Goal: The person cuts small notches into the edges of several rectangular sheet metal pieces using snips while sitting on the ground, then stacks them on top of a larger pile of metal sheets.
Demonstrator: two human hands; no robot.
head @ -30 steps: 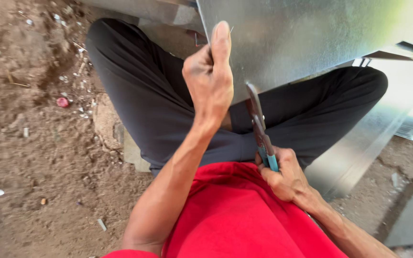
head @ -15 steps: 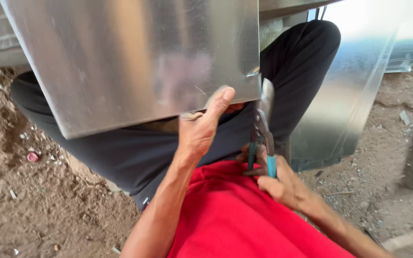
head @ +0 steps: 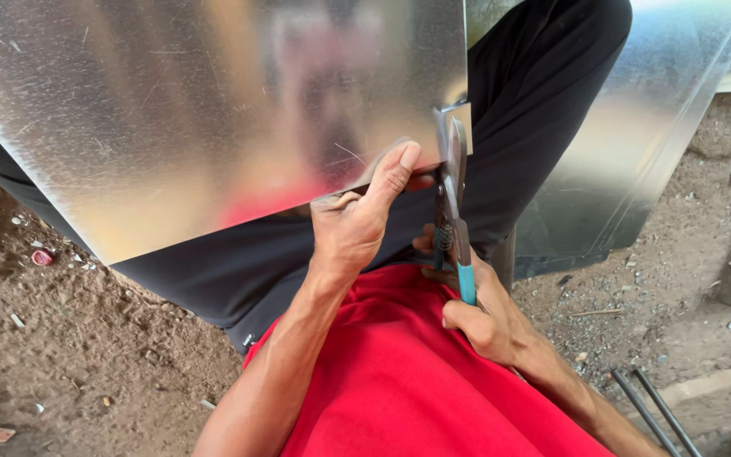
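Gripping the lower edge of a galvanised metal sheet (head: 196, 127), the left hand (head: 353, 224) has its thumb pressed flat on the shiny face while the fingers curl behind, out of sight. The sheet fills the upper left of the view, from about nine o'clock round to twelve, resting over the person's dark trousers (head: 526, 152). At its right edge, close to centre, the blades of a pair of tin snips (head: 450, 211) bite into the metal near a small notch — the right hand (head: 480, 317) is clenched round the teal-sleeved handles, at roughly five o'clock from the left thumb.

The sheet looks thin and light for its spread, stiff enough to hold flat yet likely to flex and wobble if held far from the cut. Its surface seems slick, and the sheared edges are probably sharp — so a hold with the thumb on the flat face just beside the blades, as here, seems the safest. A second, bent sheet (head: 636, 144) leans at two o'clock. Two dark rods (head: 649, 410) lie on the dirt ground (head: 69, 338) at four o'clock.
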